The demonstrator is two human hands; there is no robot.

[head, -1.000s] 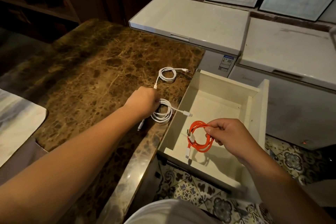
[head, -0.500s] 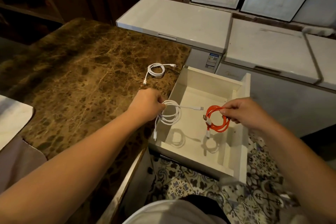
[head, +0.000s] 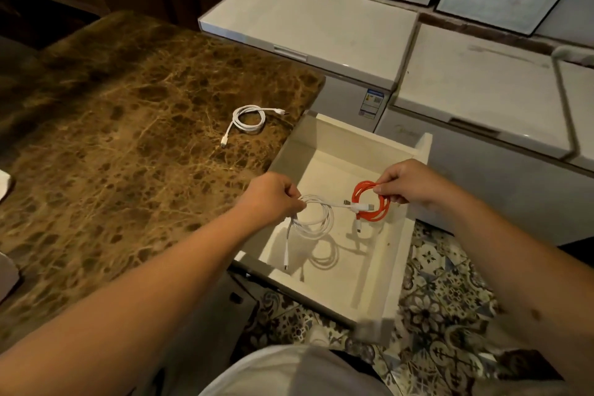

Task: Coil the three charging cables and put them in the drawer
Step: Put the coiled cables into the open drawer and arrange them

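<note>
The open white drawer [head: 379,292] juts out from the brown marble worktop [head: 128,138] over a patterned tile floor [head: 443,315], and nothing rests on its bottom; only the shadows of two coils fall there. Above the drawer's left half, the left hand [head: 270,198] pinches a coiled white cable [head: 316,219], one plug end dangling down toward the drawer's near wall, the other reaching right to the orange coil. Above the drawer's right half, the right hand [head: 408,182] pinches a coiled orange cable [head: 369,202], held clear of the bottom. Beyond the drawer's far left corner, a second coiled white cable [head: 249,119] lies on the worktop. Behind the drawer stand white chest freezers [head: 305,22].
</note>
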